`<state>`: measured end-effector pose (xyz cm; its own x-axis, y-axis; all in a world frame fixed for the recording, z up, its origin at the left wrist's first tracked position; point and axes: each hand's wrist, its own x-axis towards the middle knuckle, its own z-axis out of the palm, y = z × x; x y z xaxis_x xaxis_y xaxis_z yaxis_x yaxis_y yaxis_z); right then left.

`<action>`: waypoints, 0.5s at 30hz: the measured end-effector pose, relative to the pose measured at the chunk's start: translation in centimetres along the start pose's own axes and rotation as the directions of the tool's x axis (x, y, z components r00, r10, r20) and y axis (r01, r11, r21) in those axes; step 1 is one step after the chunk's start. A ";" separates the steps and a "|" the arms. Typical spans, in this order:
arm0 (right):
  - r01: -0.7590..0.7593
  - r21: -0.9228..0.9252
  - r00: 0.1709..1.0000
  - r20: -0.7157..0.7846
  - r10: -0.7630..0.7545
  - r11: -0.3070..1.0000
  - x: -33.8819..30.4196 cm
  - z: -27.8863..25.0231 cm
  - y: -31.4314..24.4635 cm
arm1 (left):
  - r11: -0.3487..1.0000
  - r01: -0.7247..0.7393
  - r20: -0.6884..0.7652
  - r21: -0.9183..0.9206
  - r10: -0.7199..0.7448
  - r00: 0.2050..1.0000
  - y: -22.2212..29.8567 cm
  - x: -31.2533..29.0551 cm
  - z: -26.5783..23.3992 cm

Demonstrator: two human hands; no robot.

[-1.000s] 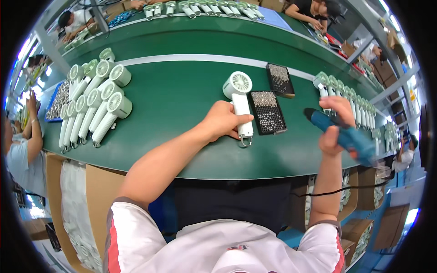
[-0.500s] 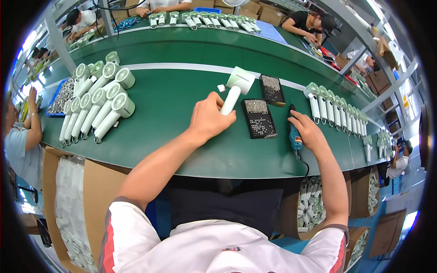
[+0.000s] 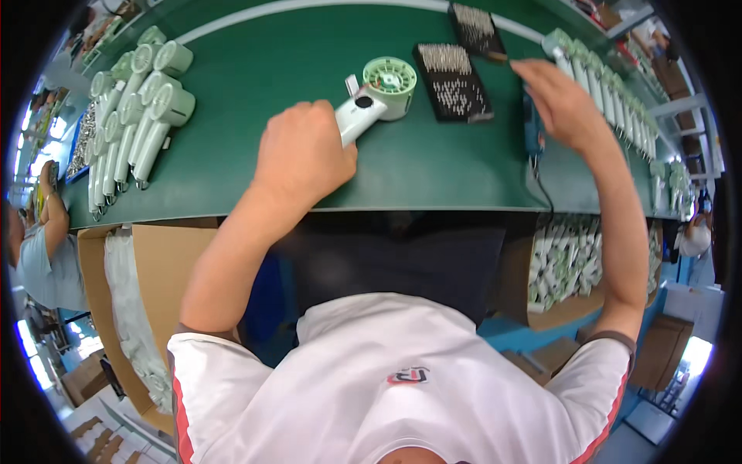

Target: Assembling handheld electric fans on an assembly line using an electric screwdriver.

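Observation:
My left hand is closed round the handle of a white and pale green handheld fan. The fan lies tilted over the table, its round green grille facing up. A small pale piece sticks out beside its neck. My right hand is over a blue corded electric screwdriver, fingers stretched forward and hiding the tool's front end. Left of the screwdriver lies a black screw tray with rows of small screws. Behind it is another black tray.
Several white handheld fans stand grouped on the left beside a blue bin of metal parts. A row of fans lines the right. Open cartons sit below the green table's front edge. A person is at far left.
My view has tipped downward, so the table sits higher. The fan has turned so its grille faces up, with my left hand still holding it. My right hand has slid forward along the screwdriver.

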<state>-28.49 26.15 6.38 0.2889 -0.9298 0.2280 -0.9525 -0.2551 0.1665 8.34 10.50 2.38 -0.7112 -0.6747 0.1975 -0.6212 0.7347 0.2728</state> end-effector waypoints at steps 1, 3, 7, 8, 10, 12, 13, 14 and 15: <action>0.026 0.078 0.999 -0.032 -0.024 0.997 2.0 -0.8 -1.3 | 1.000 -0.004 0.037 -0.002 0.004 0.999 0.2 -0.2 -0.2; 0.001 0.308 1.000 0.019 -0.007 0.951 5.1 -2.2 -4.6 | 0.998 -0.027 -0.009 0.052 0.028 1.000 1.4 -0.8 -0.8; 0.006 0.307 0.961 0.262 -0.091 0.952 11.4 -4.8 -9.2 | 0.997 -0.064 0.055 0.042 0.061 0.997 3.0 -1.1 -1.2; 0.039 0.242 0.947 0.300 -0.113 0.970 12.1 -5.0 -9.7 | 0.995 -0.099 0.057 -0.016 0.100 0.993 3.3 -1.0 -0.9; 0.108 0.168 0.881 0.440 -0.172 0.980 14.7 -5.5 -10.9 | 0.997 -0.047 0.107 -0.065 0.054 0.993 3.4 -1.5 -0.9; 0.098 0.130 0.865 0.479 -0.149 0.987 14.8 -6.0 -10.8 | 0.990 -0.028 0.141 -0.135 0.048 0.989 4.5 -1.3 -0.9; 0.074 0.133 0.826 0.547 -0.136 0.988 15.5 -6.2 -11.2 | 0.977 0.041 0.197 -0.211 0.001 0.980 4.9 -1.5 -1.1; 0.152 0.186 0.808 0.543 -0.230 0.971 16.2 -3.7 -9.0 | 0.952 0.113 0.252 -0.283 -0.040 0.967 5.0 -1.7 -1.2; 0.151 0.197 0.805 0.544 -0.236 0.969 16.6 -3.1 -8.7 | 0.952 0.121 0.263 -0.281 -0.045 0.964 4.7 -1.9 -1.2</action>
<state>-15.11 13.75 11.65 0.4050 -0.8328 -0.3774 -0.8982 -0.4396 0.0062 7.18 15.11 4.42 -0.7442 -0.6643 -0.0692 -0.5848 0.5981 0.5480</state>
